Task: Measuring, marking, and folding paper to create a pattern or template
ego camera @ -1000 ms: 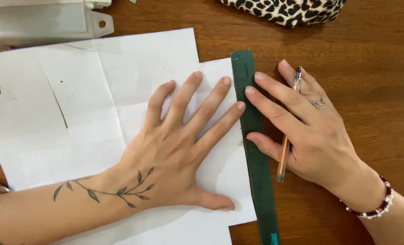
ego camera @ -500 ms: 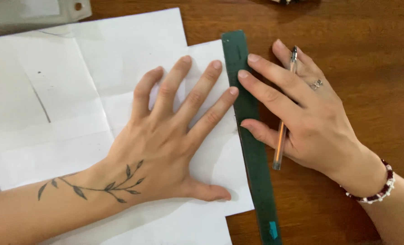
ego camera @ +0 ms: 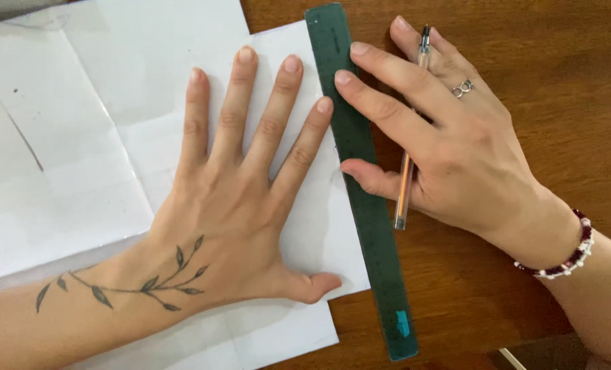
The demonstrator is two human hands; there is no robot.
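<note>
Paper (ego camera: 148, 103) lies in overlapping white sheets on a brown wooden desk (ego camera: 559, 89), creased from folding. The left hand (ego camera: 244, 205) rests flat on the top sheet with its fingers (ego camera: 278, 113) spread and extended, gripping nothing; the wide press seems meant to keep the sheet from sliding. A leaf-sprig tattoo runs along that wrist.

Just to the right, a long dark green ruler (ego camera: 360, 178) lies along the right edge of the top sheet, running from the top of the view down toward the lower right. The right hand (ego camera: 449, 151) pins it: the index and middle fingertips press on its upper part and the thumb tip touches its right edge lower down, so the ruler is braced at more than one point, probably to hold it square against the paper's edge.

A slim pen (ego camera: 407, 175) with a clear barrel is tucked under the right hand's fingers, lying almost parallel to the ruler, loosely clamped rather than held for writing. It appears parked there to keep it handy. A ring sits on that hand and a beaded bracelet (ego camera: 566, 250) circles the wrist.
</note>
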